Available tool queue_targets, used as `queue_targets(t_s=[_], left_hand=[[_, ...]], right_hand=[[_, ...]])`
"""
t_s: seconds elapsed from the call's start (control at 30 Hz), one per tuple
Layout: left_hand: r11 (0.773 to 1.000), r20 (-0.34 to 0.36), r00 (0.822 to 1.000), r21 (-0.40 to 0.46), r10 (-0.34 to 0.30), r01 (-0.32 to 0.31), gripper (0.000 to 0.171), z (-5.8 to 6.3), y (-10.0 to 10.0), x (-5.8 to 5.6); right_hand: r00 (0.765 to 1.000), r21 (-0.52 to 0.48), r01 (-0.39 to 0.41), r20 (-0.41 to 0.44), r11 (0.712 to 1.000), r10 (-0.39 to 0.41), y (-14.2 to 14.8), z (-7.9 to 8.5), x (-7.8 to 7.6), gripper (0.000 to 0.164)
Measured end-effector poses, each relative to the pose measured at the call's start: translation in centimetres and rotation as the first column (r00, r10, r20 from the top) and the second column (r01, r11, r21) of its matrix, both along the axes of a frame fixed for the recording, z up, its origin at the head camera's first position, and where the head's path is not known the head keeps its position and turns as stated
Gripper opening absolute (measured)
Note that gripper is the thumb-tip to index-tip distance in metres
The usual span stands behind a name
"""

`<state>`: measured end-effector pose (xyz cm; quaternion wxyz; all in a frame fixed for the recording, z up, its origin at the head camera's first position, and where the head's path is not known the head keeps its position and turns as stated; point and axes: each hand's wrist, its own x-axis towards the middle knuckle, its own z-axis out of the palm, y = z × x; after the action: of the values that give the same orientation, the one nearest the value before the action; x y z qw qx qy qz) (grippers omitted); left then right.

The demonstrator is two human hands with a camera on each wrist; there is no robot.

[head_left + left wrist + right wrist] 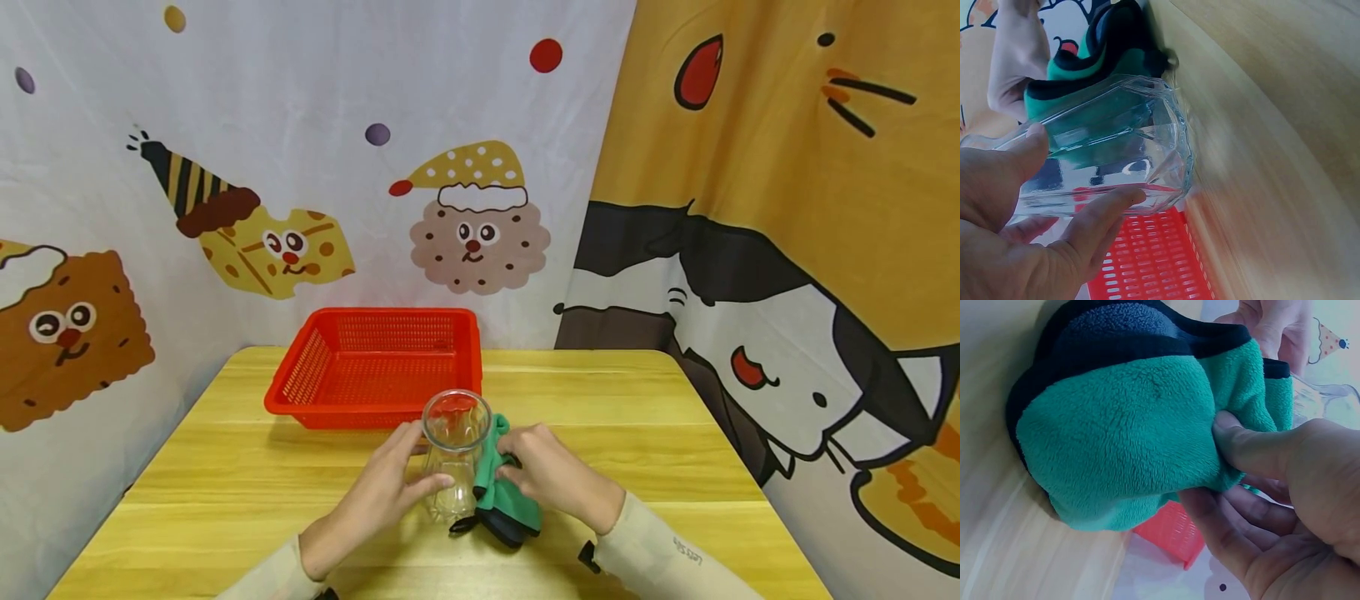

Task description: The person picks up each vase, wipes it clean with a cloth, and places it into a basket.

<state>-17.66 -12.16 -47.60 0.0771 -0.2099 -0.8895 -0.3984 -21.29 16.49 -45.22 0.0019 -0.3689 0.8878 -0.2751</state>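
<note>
A clear glass vase [455,462] with a round rim and faceted sides stands upright on the wooden table. My left hand [384,485] holds it from the left, thumb on the near side. In the left wrist view, the thumb and fingers lie around the vase [1097,156]. Against the vase's right side is a green cloth [517,506] with black edging and a dark grey back. My right hand [553,473] pinches this cloth, and the right wrist view shows the bunched cloth [1116,431] between thumb and fingers. Part of the cloth is hidden behind the vase.
A red plastic basket [300,411] with perforated walls stands at the back left of the table [637,417], just behind the vase. Beyond the table's back edge hangs a curtain [360,50] printed with cartoon figures.
</note>
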Motion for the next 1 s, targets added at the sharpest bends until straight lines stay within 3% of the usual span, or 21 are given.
queue_targets(t_s=[0.4,1.0], left_hand=[[1.0,0.017,1.0,0.008,0.009,-0.01,0.081,0.0,0.1,0.0],[1.0,0.001,1.0,0.013,0.009,-0.009,0.083,-0.1,0.1,0.0]], right_hand=[[0.998,0.134,-0.04,0.044,0.99,0.035,-0.1,-1.1,-0.7,0.026],[0.999,0.156,-0.033,0.047,0.987,0.026,-0.4,-1.4,-0.6,0.022]])
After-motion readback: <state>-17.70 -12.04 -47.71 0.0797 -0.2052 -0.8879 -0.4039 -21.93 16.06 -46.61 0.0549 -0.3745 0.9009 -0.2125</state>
